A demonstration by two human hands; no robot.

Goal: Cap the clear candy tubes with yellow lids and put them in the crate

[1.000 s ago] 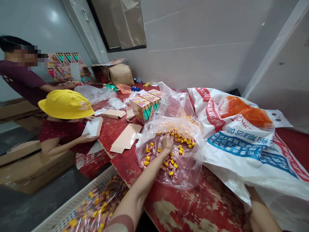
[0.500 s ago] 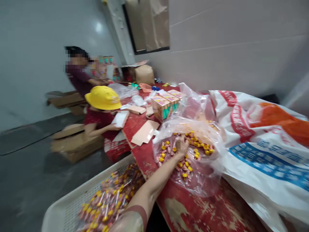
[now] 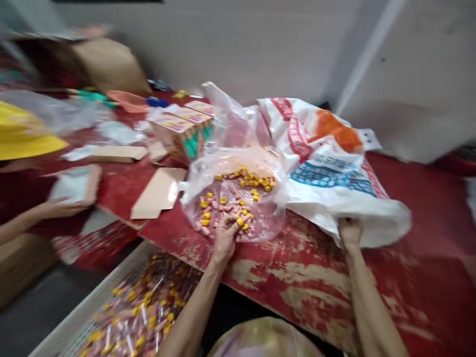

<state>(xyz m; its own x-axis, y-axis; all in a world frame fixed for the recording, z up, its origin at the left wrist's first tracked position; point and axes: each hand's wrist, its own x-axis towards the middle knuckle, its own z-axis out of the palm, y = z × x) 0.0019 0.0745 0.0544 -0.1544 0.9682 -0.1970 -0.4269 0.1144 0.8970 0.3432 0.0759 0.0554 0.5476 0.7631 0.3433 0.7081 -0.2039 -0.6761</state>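
Tabletop, red w/ worn pale patches, bears 1 spread clear plastic bag near center, dozens of yellow-capped pink pcs inside, too many & too blurred for an exact count. 2 bare hands work at it. L hand is at the bag's near edge, thumb & fingers drawn narrow around what appears to be 1 capped pc; whether it grips more, can't tell. R hand, well apart from the L, is tucked at the near edge of 1 white sack w/ red & blue lettering; fingers hidden by the fold, so grip can't be told. Sack lies just beside the bag, right side.

Below the table edge, lower L: 1 white perforated basket w/ many more such pcs under clear plastic. Just beyond the bag, upper L, stand 3 printed cartons in a row, green showing on their sides. 1 flat cardboard blank lies L of the bag; 1 slim cardboard pc. sits farther off, near 1 orange dish.

Far L, partly out of frame: 1 co-worker in 1 yellow hat, 1 hand visible under 1 white-lined box.
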